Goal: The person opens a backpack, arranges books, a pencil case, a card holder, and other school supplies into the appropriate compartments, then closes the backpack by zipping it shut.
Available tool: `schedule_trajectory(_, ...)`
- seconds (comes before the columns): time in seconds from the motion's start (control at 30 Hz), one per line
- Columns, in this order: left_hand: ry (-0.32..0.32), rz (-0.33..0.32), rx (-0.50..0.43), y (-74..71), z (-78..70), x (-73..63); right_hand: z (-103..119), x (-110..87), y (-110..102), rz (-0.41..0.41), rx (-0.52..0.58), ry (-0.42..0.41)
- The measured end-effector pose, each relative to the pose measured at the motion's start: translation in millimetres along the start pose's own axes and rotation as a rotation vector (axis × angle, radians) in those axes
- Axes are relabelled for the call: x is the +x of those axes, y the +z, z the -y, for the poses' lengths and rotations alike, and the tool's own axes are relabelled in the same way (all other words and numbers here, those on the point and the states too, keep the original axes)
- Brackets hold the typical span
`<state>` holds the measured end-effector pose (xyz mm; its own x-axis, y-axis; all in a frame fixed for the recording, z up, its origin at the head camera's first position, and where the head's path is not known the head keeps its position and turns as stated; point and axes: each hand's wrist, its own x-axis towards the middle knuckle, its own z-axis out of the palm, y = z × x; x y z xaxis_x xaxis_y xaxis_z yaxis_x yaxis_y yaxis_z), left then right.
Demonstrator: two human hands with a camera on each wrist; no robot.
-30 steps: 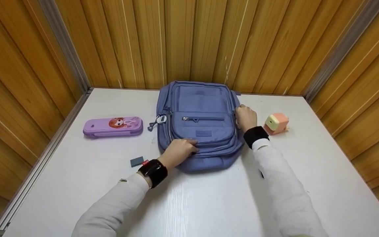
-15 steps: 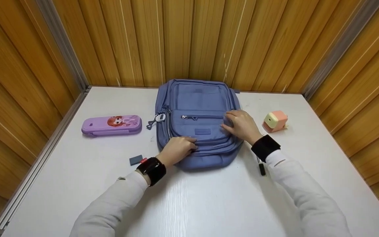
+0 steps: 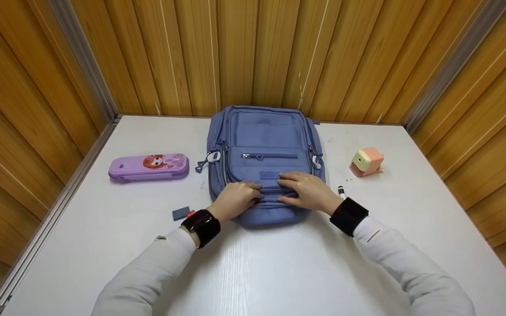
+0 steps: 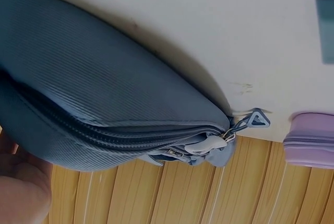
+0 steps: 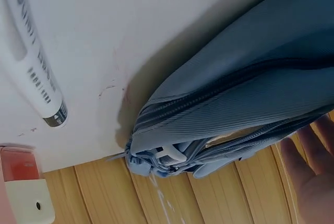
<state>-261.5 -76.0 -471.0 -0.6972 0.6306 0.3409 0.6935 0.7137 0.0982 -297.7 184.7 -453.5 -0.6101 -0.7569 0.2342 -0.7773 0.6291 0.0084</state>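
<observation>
A blue backpack (image 3: 266, 127) lies on the table with its front pockets facing up. My left hand (image 3: 235, 199) grips the lower front edge of its pocket, fingers curled over the fabric. In the left wrist view that hand (image 4: 23, 192) shows at the bag's edge beside a curved zipper. Just right of it, my right hand (image 3: 310, 191) rests on the lower front, fingers extended and spread. The right wrist view shows part of this hand (image 5: 315, 182) near the bag's zippered side. White zipper pulls (image 3: 214, 157) hang at both sides of the bag.
A purple pencil case (image 3: 147, 167) lies left of the bag, with a small dark blue-grey block (image 3: 181, 213) nearer the front. To the right stands a pink-and-cream pencil sharpener (image 3: 367, 161). A white marker (image 5: 34, 62) lies beside the bag, partly covered by my right wrist in the head view.
My right hand has moved from the bag's right side across its front and down to the lower edge, uncovering the right zipper pull. The left hand has stayed in place.
</observation>
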Motion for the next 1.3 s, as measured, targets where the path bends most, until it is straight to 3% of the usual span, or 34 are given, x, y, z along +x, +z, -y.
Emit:
schedule_trajectory(0.17,-0.007,0.002,-0.014,-0.5,0.3,-0.6,5.7,-2.3,1.5,0.014,-0.007,-0.004)
schedule_trajectory(0.43,0.024,-0.067,-0.011,0.9,1.4,-1.1,16.7,-3.6,9.2,-0.1,-0.1,-0.042)
schedule_trajectory(0.6,0.03,-0.086,-0.019,-0.2,2.7,-4.9,18.8,-2.3,12.6,-0.145,-0.094,-0.031)
schedule_trajectory(0.83,0.054,-0.099,-0.036,-9.0,11.5,-9.6,18.2,2.4,1.7,-0.136,-0.048,0.015)
schedule_trajectory(1.0,0.002,-0.083,-0.068,-16.5,25.4,-20.2,15.9,7.9,-8.3,-0.125,-0.021,0.03)
schedule_trajectory(1.3,-0.125,-0.087,-0.088,-30.8,62.0,-43.4,8.3,13.3,-26.9,-0.114,0.124,0.065)
